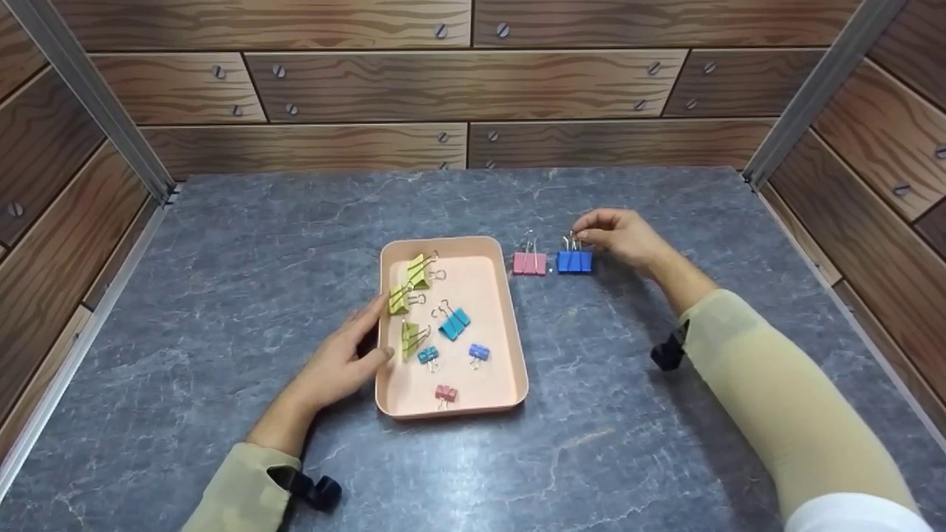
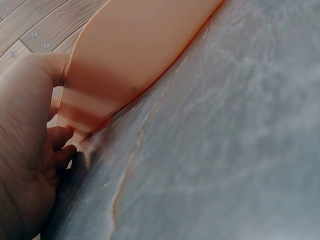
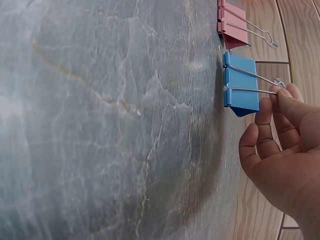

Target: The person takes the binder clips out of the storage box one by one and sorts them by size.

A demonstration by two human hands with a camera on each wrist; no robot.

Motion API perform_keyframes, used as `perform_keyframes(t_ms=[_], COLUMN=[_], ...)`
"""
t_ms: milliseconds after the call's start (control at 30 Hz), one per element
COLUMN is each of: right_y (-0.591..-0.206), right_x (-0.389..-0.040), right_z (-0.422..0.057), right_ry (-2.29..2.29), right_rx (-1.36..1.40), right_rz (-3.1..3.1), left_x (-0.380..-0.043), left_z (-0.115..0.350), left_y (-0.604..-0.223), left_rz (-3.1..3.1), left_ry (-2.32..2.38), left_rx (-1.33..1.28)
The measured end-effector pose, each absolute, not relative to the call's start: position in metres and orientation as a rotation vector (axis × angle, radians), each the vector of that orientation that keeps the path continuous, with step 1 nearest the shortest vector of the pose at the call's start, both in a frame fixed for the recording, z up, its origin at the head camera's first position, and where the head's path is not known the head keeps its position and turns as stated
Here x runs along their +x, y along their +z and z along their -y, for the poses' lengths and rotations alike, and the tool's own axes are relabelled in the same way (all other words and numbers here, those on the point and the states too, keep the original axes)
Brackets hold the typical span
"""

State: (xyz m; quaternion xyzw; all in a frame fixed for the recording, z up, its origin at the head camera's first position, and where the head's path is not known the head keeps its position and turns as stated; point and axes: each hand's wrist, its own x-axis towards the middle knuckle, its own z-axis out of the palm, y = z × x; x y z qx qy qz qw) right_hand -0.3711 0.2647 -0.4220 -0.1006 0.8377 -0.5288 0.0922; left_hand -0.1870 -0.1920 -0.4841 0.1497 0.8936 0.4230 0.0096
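Observation:
My right hand (image 1: 621, 235) pinches the wire handles of a large blue binder clip (image 1: 574, 262), which sits upright on the table. Just left of it stands a pink binder clip (image 1: 529, 264), also upright; both show in the right wrist view, the blue clip (image 3: 241, 82) by the fingertips. With the thumb over its rim and the fingers outside, my left hand (image 1: 347, 362) holds the left side of a peach tray (image 1: 515, 347). Inside lie several yellow-green binder clips (image 1: 419, 272), a larger teal clip (image 1: 454, 324), and small teal (image 1: 428, 355), purple-blue (image 1: 479, 352) and pink clips (image 1: 446, 392).
A grey marbled tabletop (image 1: 628, 443) lies beneath everything. Wood-patterned panels (image 1: 473, 85) wall off the back and both sides, with metal rails (image 1: 820, 96) at the corners. The tray's right wall is close to the pink clip.

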Motion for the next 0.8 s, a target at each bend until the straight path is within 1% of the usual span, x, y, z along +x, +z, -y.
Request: perform_keyframes(t_ms=[800], right_y=[-0.4254], right_x=[-0.3692], right_z=[-0.2706], right_ry=[-1.606], right_rx=[-0.271], right_rz=[-2.437], left_x=[-0.1871], left_z=[0.1916], left_y=[-0.4842], left_rz=[-2.792], left_ry=[1.32], left_rx=[0.478])
